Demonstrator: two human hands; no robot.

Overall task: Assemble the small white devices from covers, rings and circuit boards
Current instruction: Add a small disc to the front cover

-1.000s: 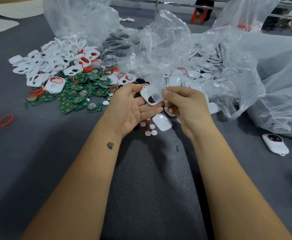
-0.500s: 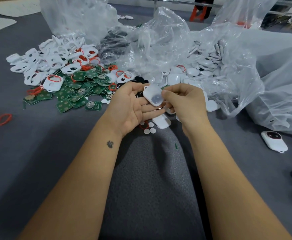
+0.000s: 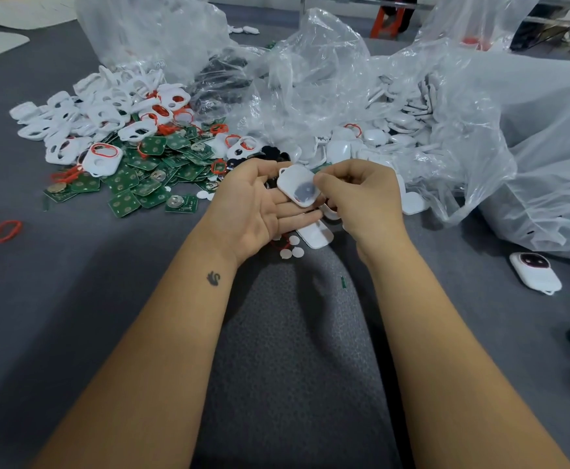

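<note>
The left hand [image 3: 256,206] lies palm up with its fingers straight and relaxed, and a small white cover [image 3: 298,189] with a dark round patch rests across its fingertips. The right hand [image 3: 364,201] has its fingers curled, and its thumb and forefinger pinch the cover's right edge; a second white piece seems to sit under that hand, though the fingers hide most of it.

Just below the hands, another white cover [image 3: 315,234] lies on the grey table [image 3: 73,282], beside three small white discs [image 3: 292,249]. To the left a heap of green circuit boards [image 3: 148,179] is spread out, some carrying round coin cells. Behind and left of it lies a pile of white frames with cut-out holes [image 3: 73,120], with red rings [image 3: 105,151] scattered among them. One red ring [image 3: 6,230] lies alone, well apart at the far left.

Crumpled clear plastic bags [image 3: 327,79] fill the back and right, and more white covers spill from the one just beyond the right hand. At the right, an assembled white device [image 3: 535,273] with a dark red window lies on the table.
</note>
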